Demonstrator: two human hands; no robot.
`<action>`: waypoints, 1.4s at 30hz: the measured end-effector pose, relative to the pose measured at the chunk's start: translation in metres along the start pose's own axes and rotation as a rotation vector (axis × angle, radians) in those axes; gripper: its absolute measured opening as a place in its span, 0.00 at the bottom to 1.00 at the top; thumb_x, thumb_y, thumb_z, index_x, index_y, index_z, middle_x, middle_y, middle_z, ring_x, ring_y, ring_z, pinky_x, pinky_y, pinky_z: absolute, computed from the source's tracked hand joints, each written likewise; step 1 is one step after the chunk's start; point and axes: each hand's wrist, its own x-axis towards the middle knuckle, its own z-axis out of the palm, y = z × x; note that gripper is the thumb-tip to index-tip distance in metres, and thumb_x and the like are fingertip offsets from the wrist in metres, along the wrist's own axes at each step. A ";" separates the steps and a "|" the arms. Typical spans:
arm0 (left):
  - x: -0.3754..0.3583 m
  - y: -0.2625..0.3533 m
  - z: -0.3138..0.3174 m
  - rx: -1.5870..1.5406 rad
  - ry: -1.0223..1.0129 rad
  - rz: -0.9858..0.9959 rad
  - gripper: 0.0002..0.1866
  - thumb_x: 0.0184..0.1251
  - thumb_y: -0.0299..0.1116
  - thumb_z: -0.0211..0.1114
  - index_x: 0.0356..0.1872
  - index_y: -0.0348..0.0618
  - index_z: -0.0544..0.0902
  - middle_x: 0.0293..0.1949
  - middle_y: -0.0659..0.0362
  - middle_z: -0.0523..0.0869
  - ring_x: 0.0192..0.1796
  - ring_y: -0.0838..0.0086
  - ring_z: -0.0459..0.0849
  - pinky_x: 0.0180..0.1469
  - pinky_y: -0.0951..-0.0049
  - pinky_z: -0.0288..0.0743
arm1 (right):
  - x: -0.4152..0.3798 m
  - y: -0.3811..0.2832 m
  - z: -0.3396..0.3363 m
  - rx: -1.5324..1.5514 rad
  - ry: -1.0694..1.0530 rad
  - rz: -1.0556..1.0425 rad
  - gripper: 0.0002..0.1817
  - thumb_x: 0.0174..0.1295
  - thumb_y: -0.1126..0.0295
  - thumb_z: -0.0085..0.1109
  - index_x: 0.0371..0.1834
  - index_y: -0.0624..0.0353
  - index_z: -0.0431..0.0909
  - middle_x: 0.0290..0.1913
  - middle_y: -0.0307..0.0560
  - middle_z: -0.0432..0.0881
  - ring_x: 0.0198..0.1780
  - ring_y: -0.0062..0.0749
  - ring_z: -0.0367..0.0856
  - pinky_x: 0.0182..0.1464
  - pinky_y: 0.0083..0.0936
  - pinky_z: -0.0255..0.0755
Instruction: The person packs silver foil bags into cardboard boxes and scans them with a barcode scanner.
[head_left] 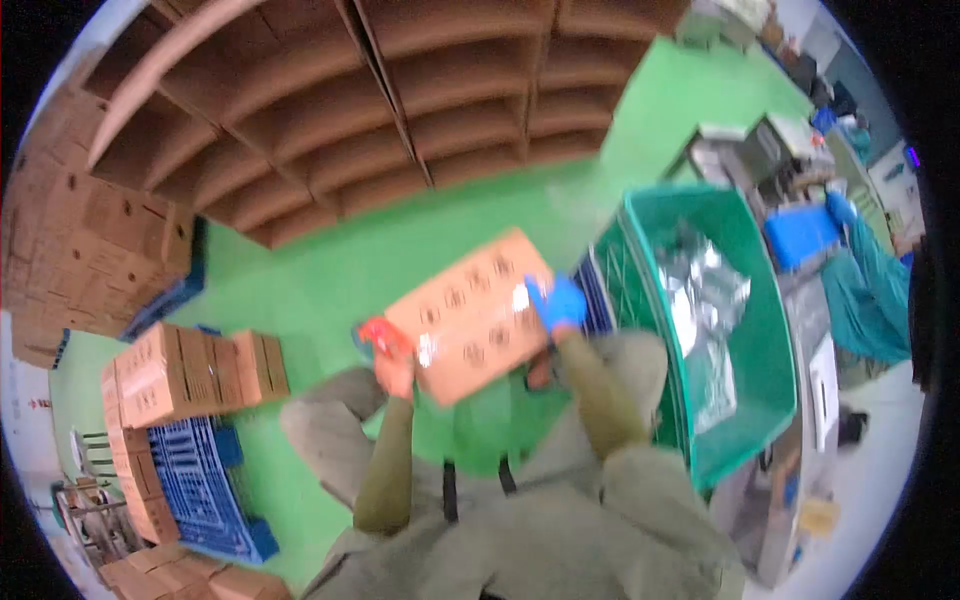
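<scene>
A sealed brown cardboard box (pixel 470 320) with dark printed symbols lies slanted in front of my knees. Shiny clear tape shows at both ends of its upper face. My right hand (pixel 560 303), in a blue glove, grips the box's right end. At the opposite end, my left hand (pixel 392 355) is closed against the edge. Something glossy and red covers or sits in its fingers; blur hides whether it is a glove or an object. The underside of the box is hidden.
Close on my right stands a green plastic bin (pixel 740 430) holding silvery foil bags (pixel 705 285). Large brown shelving (pixel 440 120) spans the front. Cartons (pixel 165 375) are stacked at the left on a blue pallet (pixel 195 470). More cartons (pixel 110 230) rise behind them.
</scene>
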 end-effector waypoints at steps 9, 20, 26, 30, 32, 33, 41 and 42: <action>0.084 0.111 -0.037 0.320 -0.219 0.143 0.26 0.77 0.48 0.57 0.58 0.32 0.80 0.48 0.38 0.87 0.52 0.46 0.86 0.55 0.52 0.78 | -0.024 -0.042 -0.048 -0.149 -0.374 -0.106 0.57 0.62 0.31 0.58 0.74 0.78 0.59 0.75 0.79 0.60 0.73 0.67 0.66 0.76 0.56 0.56; 0.062 0.150 0.010 -0.217 -0.278 0.137 0.20 0.80 0.41 0.58 0.54 0.29 0.81 0.44 0.41 0.89 0.49 0.54 0.90 0.51 0.59 0.79 | 0.249 -0.338 -0.114 0.948 0.008 -0.501 0.41 0.74 0.45 0.57 0.72 0.76 0.66 0.74 0.66 0.70 0.75 0.52 0.69 0.77 0.40 0.60; 0.063 0.180 0.014 -0.255 -0.303 0.248 0.20 0.79 0.41 0.59 0.50 0.29 0.81 0.40 0.39 0.88 0.46 0.47 0.88 0.48 0.55 0.79 | 0.380 -0.474 -0.213 1.718 -0.119 0.019 0.38 0.70 0.38 0.56 0.71 0.58 0.70 0.68 0.53 0.76 0.70 0.45 0.72 0.67 0.57 0.68; 0.081 0.182 0.004 -0.097 -0.248 0.273 0.18 0.78 0.42 0.59 0.48 0.32 0.80 0.39 0.40 0.86 0.45 0.44 0.87 0.47 0.52 0.78 | 0.454 -0.454 -0.216 1.812 0.033 -0.273 0.22 0.69 0.61 0.64 0.64 0.54 0.77 0.52 0.46 0.86 0.47 0.40 0.87 0.43 0.44 0.85; 0.087 0.178 -0.001 -0.047 -0.217 0.280 0.18 0.77 0.42 0.60 0.47 0.33 0.80 0.38 0.41 0.86 0.44 0.45 0.87 0.46 0.52 0.78 | 0.394 -0.420 -0.226 1.833 0.130 -0.258 0.21 0.69 0.63 0.64 0.63 0.57 0.78 0.56 0.44 0.85 0.52 0.38 0.86 0.51 0.41 0.83; 0.090 0.175 -0.003 -0.068 -0.208 0.257 0.18 0.77 0.42 0.60 0.46 0.33 0.80 0.38 0.40 0.86 0.44 0.45 0.87 0.46 0.51 0.77 | 0.347 -0.391 -0.233 1.824 0.069 -0.287 0.24 0.69 0.64 0.64 0.67 0.56 0.76 0.60 0.42 0.83 0.57 0.37 0.84 0.55 0.40 0.81; 0.071 0.162 -0.026 -0.197 -0.156 0.254 0.17 0.78 0.41 0.58 0.45 0.34 0.80 0.29 0.50 0.82 0.33 0.67 0.83 0.40 0.63 0.77 | 0.170 -0.255 -0.296 1.662 -0.081 -0.281 0.24 0.69 0.75 0.65 0.68 0.63 0.76 0.69 0.47 0.77 0.70 0.36 0.77 0.69 0.37 0.74; 0.058 0.159 -0.038 -0.161 -0.151 0.219 0.16 0.79 0.40 0.58 0.45 0.34 0.80 0.28 0.53 0.81 0.32 0.71 0.82 0.40 0.65 0.77 | 0.134 -0.240 -0.312 1.499 -0.108 -0.314 0.21 0.69 0.73 0.65 0.65 0.63 0.79 0.64 0.47 0.81 0.64 0.34 0.80 0.65 0.35 0.76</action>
